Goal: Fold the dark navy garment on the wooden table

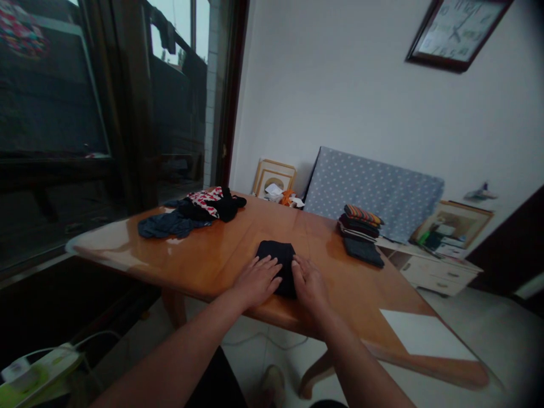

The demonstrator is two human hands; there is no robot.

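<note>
The dark folded garment (277,262) lies near the front edge of the wooden table (212,255), and I judge it soft, light and limp: it will sag and slide out of its folds if I lift it by one corner, and the glossy tabletop looks slick enough for it to skate under a push. The safest hold, as I read it, is at the two long side edges, with fingers slid beneath so the folded layers stay stacked.

My left hand (257,279) lies flat with its fingers spread, the fingertips resting on the garment's left side. My right hand (309,281) is laid against the garment's right side, fingers extended and pressing down; neither hand is closed around anything. The cloth sits between the two hands, its far half uncovered.

Farther out, a loose heap of clothes (193,212) sprawls on the table's left end, well apart, and a neat stack of folded clothes (361,232) stands toward the right rear. A white sheet (425,334) lies on the near right corner.
</note>
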